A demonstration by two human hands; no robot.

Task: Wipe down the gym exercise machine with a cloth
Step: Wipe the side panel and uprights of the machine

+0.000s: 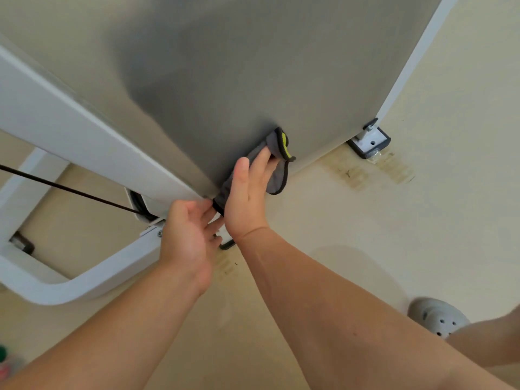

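The gym machine's grey panel (253, 66) fills the upper view, framed by white beams (70, 128). A grey cloth (277, 175) with a black and yellow-green edge lies against the panel's bottom edge. My right hand (247, 192) presses flat on the cloth, fingers pointing up the panel. My left hand (188, 237) sits just left of it at the panel's lower corner, fingertips touching the cloth's black hem, fingers spread.
A black cable (70, 190) runs from the left into a pulley housing (140, 204). A white foot bracket (371, 142) stands on the beige floor (422, 220) at right. A grey perforated shoe (439, 316) shows at lower right. A curved white frame tube (84, 285) lies low left.
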